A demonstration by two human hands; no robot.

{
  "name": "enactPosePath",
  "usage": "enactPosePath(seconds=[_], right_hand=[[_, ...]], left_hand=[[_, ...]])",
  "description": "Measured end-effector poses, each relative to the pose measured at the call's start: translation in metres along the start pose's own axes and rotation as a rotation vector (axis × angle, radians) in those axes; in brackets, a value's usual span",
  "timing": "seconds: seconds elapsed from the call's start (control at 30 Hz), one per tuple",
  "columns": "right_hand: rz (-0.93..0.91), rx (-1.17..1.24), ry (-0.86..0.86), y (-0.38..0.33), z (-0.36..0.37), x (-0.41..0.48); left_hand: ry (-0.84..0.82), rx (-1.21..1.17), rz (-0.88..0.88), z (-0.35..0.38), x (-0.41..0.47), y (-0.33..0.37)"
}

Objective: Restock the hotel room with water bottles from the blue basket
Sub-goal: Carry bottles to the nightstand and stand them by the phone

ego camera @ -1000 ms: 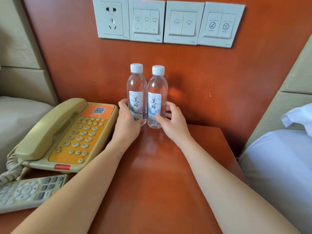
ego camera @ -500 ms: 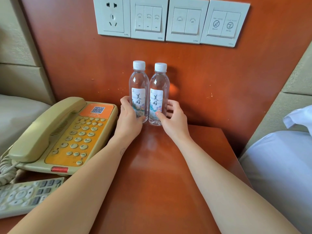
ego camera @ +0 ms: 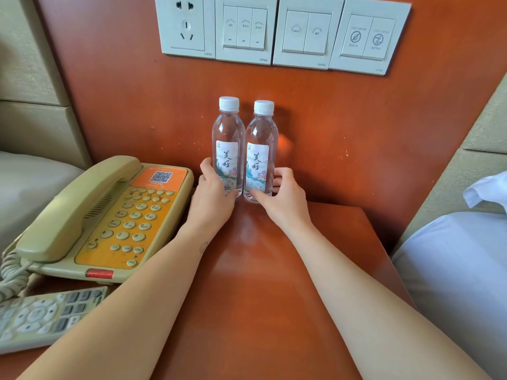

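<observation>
One reddish-brown wooden wall panel [ego camera: 356, 119] rises behind one reddish-brown wooden bedside table [ego camera: 260, 311]. Beyond the table's right edge lies one bed in white linen [ego camera: 452, 270].

On the table's left half stands one beige corded telephone with an orange keypad face [ego camera: 109, 215], its handset in the cradle. One grey remote control [ego camera: 46, 316] lies at the table's front left corner, just in front of the telephone.

Four white plastic wall plates are fixed in a row high on the panel: one power socket [ego camera: 186, 26] at the left, then one three-rocker switch plate [ego camera: 245, 30], one two-rocker switch plate [ego camera: 307, 32] and one two-button plate with round symbols [ego camera: 369, 37].

Two bare forearms reach across the table from its front edge. The left hand [ego camera: 211, 198] grasps the lower part of the left bottle, fingers curled behind it and thumb across the front below the label. The right hand [ego camera: 282, 198] grasps the lower part of the right bottle in the same way.

Two clear plastic water bottles with white screw caps and white printed labels stand upright at the middle of the table's back edge, close to the panel: the left bottle [ego camera: 228, 138] and the right bottle [ego camera: 262, 144]. They stand side by side, labels facing forward, so close that no gap shows between their bodies. Both caps are on.
</observation>
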State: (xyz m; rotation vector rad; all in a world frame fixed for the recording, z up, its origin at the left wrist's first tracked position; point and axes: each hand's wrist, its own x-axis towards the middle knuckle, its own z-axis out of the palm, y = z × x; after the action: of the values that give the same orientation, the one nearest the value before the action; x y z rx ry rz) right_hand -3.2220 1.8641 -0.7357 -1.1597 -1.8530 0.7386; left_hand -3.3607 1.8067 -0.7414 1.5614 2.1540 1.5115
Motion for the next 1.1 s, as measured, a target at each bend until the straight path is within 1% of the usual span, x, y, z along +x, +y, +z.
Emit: enactPosePath(seconds=[0.2,0.6,0.77,1.1], right_hand=[[-0.007,0.002,0.037,-0.0018,-0.0007,-0.0008],[0.014,0.030,0.081,-0.0035,-0.0043,-0.0039],[0.017,0.029,0.084,-0.0040,-0.0047,-0.0043],[0.027,0.031,0.077,-0.0048,-0.0059,-0.0059]], left_hand=[[0.016,0.031,0.022,-0.0015,0.0011,0.0012],[-0.019,0.073,0.045,0.0009,0.0006,0.0000],[-0.025,0.084,0.061,0.0014,-0.0003,-0.0003],[-0.051,0.075,0.034,-0.0004,0.0003,0.0014]])
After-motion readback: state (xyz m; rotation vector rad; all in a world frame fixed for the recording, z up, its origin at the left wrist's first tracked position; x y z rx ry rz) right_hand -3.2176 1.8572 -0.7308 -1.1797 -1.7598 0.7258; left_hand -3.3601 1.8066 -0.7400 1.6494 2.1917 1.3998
